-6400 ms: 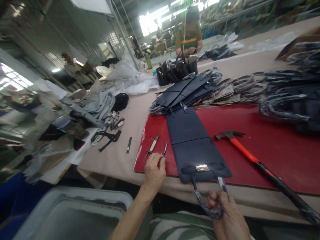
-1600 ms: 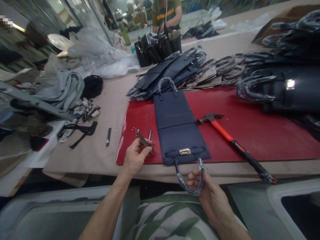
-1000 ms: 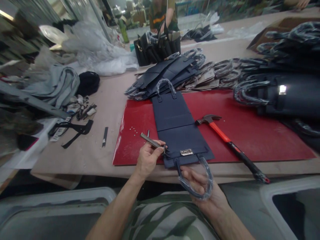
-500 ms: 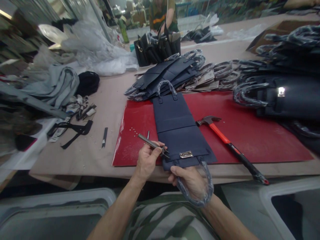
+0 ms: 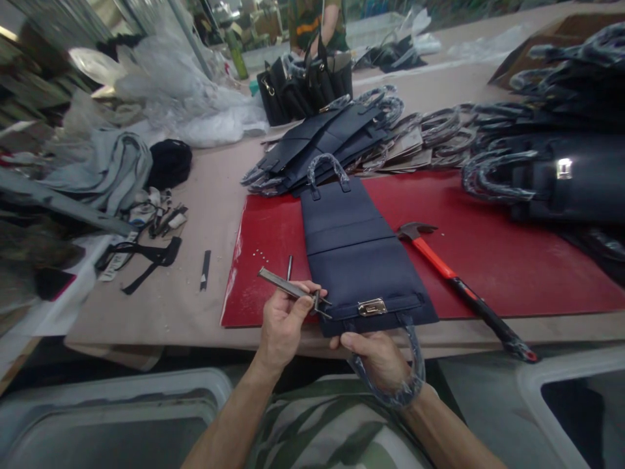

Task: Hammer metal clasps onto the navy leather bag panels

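My left hand (image 5: 283, 326) is closed around a flat metal tool (image 5: 277, 280) with thin prongs at its right end. Those prongs are at the near left corner of a flat navy bag piece (image 5: 361, 254); whether they touch it I cannot tell. My right hand (image 5: 378, 355) grips the near edge of that piece, thumb on top and fingers hidden below, with the wrist through a plastic-wrapped handle (image 5: 417, 358). A shiny metal clasp (image 5: 372, 307) sits near this edge. The far handle (image 5: 328, 163) lies on the other end.
Right of the piece, a claw hammer (image 5: 442, 267) lies on the red mat (image 5: 527, 260). A thin metal rod (image 5: 290, 267) and small bits (image 5: 260, 253) are on the left. Stacked navy bag pieces (image 5: 317, 140) are behind. A person (image 5: 317, 29) stands across the table.
The near end of the bag piece has shifted slightly right with my right hand. My left hand and the metal tool have moved a little left.
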Tool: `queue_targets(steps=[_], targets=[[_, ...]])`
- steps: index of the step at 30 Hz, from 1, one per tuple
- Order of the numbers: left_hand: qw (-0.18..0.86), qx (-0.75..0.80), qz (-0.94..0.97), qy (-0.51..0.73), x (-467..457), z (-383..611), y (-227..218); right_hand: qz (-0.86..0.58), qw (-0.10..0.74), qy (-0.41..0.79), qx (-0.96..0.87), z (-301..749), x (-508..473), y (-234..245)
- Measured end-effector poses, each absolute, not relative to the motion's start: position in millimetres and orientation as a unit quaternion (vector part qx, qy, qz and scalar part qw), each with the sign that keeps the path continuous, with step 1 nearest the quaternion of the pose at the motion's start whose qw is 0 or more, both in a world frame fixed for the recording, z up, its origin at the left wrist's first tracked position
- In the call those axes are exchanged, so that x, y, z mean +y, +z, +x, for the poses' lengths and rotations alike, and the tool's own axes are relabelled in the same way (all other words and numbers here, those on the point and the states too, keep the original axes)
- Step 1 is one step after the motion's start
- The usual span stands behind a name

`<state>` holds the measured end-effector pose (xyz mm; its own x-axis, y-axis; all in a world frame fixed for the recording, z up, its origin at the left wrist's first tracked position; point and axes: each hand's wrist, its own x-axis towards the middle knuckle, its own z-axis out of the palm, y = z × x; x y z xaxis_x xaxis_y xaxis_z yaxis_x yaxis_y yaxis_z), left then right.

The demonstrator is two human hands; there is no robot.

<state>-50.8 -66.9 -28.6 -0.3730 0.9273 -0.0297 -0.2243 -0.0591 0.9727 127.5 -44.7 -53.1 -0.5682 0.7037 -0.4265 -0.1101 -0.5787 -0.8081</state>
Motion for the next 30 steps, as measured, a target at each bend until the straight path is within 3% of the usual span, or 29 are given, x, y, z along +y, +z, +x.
queue_targets(steps=[5,15,22,30], targets=[[0.453,0.525,0.327,0.642,-70,-50,-26,-0.358,0.292,0.804,-0.374,127,-46,-63],[0.449,0.531,0.334,0.636,-70,-50,-22,-0.359,0.288,0.819,-0.343,119,-37,-37],[0.424,0.545,0.377,0.617,-69,-50,-20,-0.355,0.288,0.818,-0.350,122,-37,-46],[0.382,0.582,0.453,0.557,-65,-48,-9,-0.395,0.235,0.804,-0.376,125,-38,-51]])
